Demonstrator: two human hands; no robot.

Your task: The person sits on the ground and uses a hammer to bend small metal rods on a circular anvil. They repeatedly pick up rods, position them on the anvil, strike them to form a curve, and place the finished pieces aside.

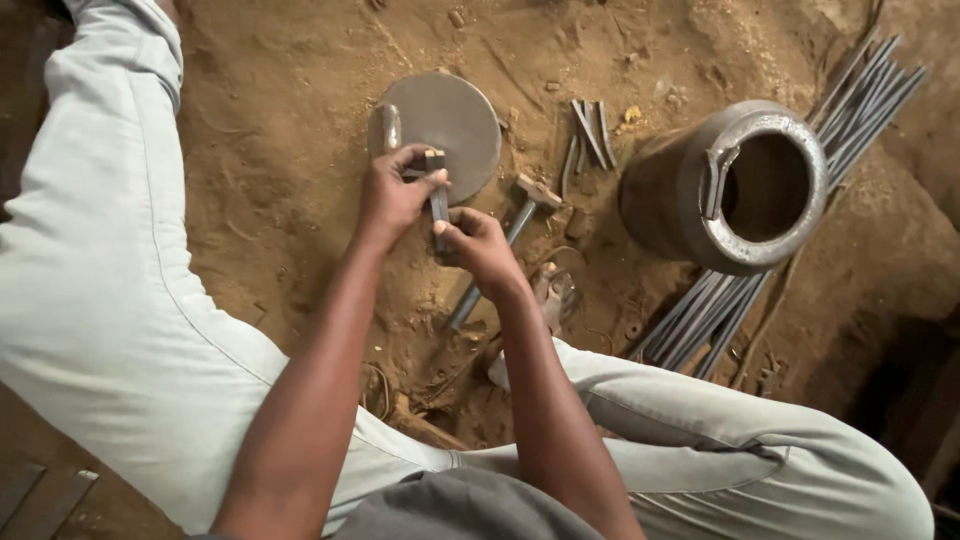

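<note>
Both hands clamp a short metal bar (438,200) at the near edge of a round anvil (448,118): the left hand (392,195) pinches its far end, the right hand (478,245) its near end. A hammer (505,240) lies just right of them; a metal pot (735,185) stands farther right, over long rods (870,95).

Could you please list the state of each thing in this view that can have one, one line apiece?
left hand: closed on the upper end of the metal piece.
right hand: closed on its lower end.
metal piece: held in both hands, over the disc's edge.
round metal disc: flat on the dirt.
hammer: lying on the ground, unheld.
metal pot: tipped on its side, mouth open.
</note>
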